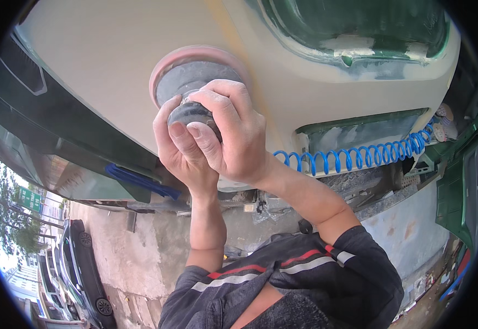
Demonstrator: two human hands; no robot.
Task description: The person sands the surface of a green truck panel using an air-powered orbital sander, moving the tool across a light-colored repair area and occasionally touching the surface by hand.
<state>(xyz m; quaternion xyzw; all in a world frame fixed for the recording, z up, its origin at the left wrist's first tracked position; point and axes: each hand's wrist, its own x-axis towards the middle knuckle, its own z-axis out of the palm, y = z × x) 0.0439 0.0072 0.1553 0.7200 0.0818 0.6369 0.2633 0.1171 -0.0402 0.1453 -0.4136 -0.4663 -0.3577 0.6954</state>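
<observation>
A round disc sander [192, 77] with a grey head and a pink rim lies against a large cream-coloured vehicle body panel [102, 55]. My left hand [183, 151] wraps the sander's dark rounded top from the left side. From the right, my right hand [233, 126] closes over the same top, its fingers curled and its thumb beside the left one. Pale dust coats the fingers of both hands. A blue coiled air hose [348, 159] runs below the panel to the right; where it joins the sander is hidden behind my right hand and forearm.
Green-framed openings [354, 27] with rough filler edges sit at the upper right of the panel. A dark blue strip of cloth [140, 181] hangs at the lower left. A green part [458, 192] stands at the right. Parked cars [80, 268] line the far left.
</observation>
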